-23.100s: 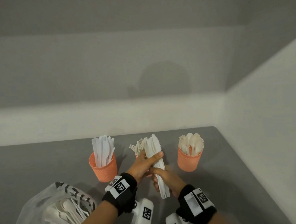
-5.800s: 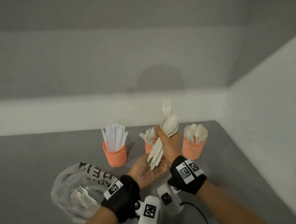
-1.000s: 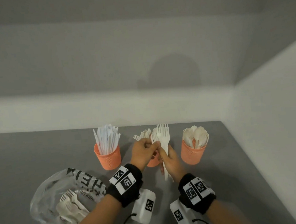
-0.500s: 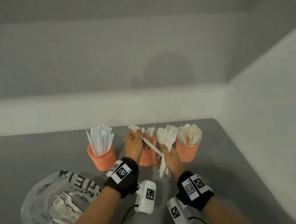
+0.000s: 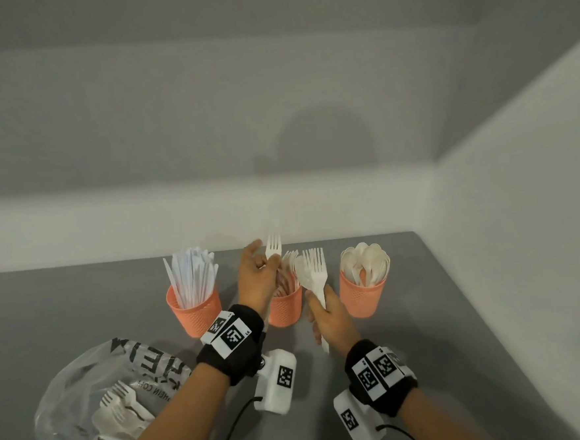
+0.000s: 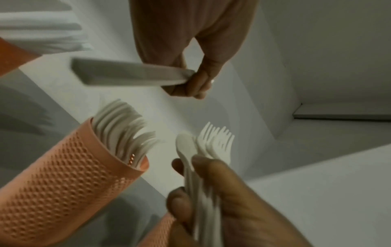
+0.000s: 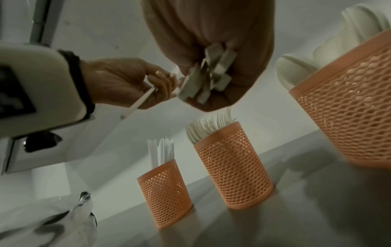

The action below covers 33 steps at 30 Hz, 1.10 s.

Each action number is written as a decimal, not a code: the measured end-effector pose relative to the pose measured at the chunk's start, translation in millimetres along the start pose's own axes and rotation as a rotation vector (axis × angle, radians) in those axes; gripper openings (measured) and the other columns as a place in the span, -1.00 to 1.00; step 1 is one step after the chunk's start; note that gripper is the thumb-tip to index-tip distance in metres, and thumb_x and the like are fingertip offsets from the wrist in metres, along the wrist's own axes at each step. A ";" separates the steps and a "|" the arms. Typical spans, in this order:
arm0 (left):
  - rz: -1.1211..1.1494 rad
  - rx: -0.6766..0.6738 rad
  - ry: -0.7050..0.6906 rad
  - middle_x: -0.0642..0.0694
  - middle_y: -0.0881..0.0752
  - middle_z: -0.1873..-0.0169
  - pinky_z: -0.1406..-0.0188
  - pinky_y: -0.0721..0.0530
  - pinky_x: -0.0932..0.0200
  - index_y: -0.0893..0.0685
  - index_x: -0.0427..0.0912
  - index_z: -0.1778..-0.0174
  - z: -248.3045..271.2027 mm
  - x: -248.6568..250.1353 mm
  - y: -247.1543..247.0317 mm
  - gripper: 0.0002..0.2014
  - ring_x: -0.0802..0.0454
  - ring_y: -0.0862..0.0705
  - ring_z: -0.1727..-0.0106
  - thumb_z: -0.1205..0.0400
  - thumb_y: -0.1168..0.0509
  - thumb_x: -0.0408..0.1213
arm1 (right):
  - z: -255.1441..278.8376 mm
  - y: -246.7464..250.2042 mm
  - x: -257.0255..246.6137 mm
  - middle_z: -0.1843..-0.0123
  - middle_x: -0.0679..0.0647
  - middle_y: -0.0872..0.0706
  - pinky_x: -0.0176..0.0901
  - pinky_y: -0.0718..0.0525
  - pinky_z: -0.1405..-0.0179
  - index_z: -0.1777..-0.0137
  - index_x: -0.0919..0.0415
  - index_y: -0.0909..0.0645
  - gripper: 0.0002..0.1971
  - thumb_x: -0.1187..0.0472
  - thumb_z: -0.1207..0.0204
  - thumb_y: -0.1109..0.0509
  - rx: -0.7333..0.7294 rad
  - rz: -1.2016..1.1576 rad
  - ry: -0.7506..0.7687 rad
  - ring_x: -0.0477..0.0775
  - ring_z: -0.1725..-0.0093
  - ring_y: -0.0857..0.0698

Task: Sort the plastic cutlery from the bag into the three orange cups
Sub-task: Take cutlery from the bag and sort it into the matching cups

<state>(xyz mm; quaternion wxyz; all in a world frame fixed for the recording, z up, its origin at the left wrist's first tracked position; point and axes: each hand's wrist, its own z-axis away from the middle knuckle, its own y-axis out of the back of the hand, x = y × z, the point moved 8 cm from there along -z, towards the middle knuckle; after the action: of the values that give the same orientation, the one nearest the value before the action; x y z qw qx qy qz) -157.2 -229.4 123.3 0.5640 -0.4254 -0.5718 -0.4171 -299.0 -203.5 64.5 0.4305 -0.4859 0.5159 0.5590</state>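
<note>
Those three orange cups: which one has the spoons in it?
The cup at the right end, nearest the side wall. Rounded spoon bowls stick out of it; the middle cup holds forks, the left cup flat knives.

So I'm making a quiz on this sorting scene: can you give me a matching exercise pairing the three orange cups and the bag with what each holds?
Column 1:
1. left cup
2. middle cup
3. right cup
4. plastic bag

Column 2:
a. spoons
b. unsorted cutlery, forks visible
c. knives
d. forks

Pairs: 1-c, 2-d, 3-a, 4-b
</note>
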 end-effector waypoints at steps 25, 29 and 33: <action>0.260 -0.206 0.256 -0.04 -0.72 0.45 0.35 -0.60 0.11 -0.66 -0.27 -0.06 23.4 -43.6 -44.6 -0.79 0.06 -0.67 0.46 -0.55 -0.37 -0.28 | 1.9 5.7 -11.1 -0.06 0.02 -0.74 -0.44 -0.66 0.09 -0.26 0.22 -0.48 -0.74 0.21 -0.60 -0.30 0.139 -0.135 0.154 -0.25 -0.01 -0.74; 0.220 -0.208 0.232 -0.19 -0.73 0.27 0.23 -0.71 0.09 -0.63 -0.32 -0.08 23.1 -40.3 -45.9 -0.81 -0.02 -0.73 0.30 -0.60 -0.30 -0.33 | 5.4 9.3 -12.2 0.16 0.00 -0.71 -0.36 -0.69 0.28 -0.16 0.19 -0.48 -0.82 0.14 -0.66 -0.17 0.135 -0.136 0.122 -0.16 0.23 -0.72; 0.186 -0.148 0.242 -0.20 -0.69 0.30 0.46 -0.70 0.21 -0.57 -0.39 -0.13 22.9 -43.7 -43.3 -0.77 -0.03 -0.70 0.35 -0.63 -0.26 -0.33 | 5.3 9.7 -11.5 0.20 0.00 -0.69 -0.34 -0.65 0.51 -0.14 0.17 -0.48 -0.81 0.11 -0.68 -0.13 0.138 -0.120 0.069 -0.16 0.35 -0.69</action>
<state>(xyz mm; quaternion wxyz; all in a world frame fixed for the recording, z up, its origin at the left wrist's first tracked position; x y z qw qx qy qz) -205.2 -220.7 79.4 0.6321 -0.4635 -0.4257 -0.4522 -307.3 -198.9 77.4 0.4776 -0.5042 0.5376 0.4782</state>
